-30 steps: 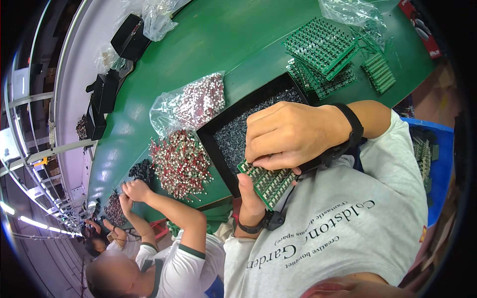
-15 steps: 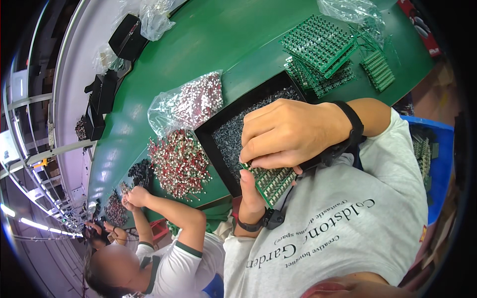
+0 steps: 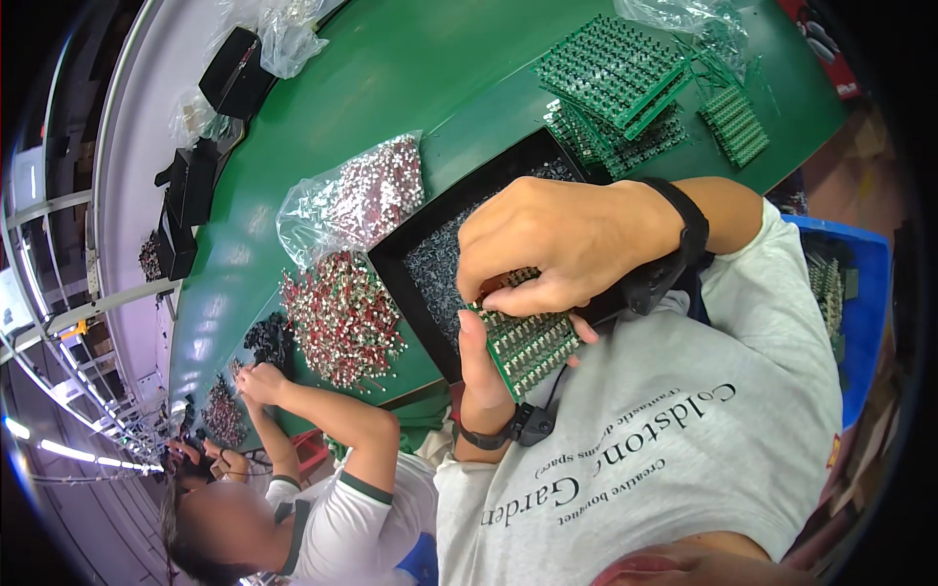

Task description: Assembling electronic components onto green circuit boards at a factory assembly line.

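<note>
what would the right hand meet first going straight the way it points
Probably the green circuit board in the left hand; the right hand has its fingertips at the board's upper edge, though depth is hard to judge.

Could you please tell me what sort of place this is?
Probably an electronics assembly workshop: the left hand holds a green circuit board, more boards lie stacked on the long green table, and another person works alongside.

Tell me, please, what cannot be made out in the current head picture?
Head view:
Left hand: palm hidden beneath the circuit board.
Right hand: its own grip hides whether it pinches anything.
Black tray: right part covered by the right hand.
Dark pieces: each too small to identify.
</note>
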`<state>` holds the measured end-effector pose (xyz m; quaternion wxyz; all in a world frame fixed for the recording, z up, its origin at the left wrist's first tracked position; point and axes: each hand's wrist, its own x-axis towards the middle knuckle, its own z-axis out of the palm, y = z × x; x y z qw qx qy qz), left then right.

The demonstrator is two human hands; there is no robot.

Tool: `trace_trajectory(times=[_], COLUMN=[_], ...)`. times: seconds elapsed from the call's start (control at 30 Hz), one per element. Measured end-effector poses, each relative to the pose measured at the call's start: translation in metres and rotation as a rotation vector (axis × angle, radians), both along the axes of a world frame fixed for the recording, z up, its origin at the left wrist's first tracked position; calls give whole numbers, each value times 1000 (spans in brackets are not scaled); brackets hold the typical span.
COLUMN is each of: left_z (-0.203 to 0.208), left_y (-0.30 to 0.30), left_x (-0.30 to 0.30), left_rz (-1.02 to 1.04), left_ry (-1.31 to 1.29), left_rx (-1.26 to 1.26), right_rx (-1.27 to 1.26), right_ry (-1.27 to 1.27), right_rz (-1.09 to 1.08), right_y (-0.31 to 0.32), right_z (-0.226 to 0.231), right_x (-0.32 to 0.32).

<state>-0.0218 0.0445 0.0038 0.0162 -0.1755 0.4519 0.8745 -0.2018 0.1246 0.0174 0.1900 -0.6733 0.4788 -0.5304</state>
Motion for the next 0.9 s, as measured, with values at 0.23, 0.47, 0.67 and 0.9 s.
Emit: trace_trajectory(times=[0.23, 0.47, 0.67, 0.9], left_z=[2, -9, -10, -14], left_y=[1, -4, -11, -17], left_x=[-2, 0, -1, 4], left_rz=[12, 81, 141, 175], left_ry=[-11, 9, 128, 193], left_rx=[9, 60, 225, 205], right_rx=[-112, -181, -135, -53], right_ry=[111, 53, 200, 293], right_rz=[-92, -86, -174, -149], right_y=[-1, 2, 5, 7], right_z=[-3, 5, 7, 1], right_x=[1, 0, -9, -9])
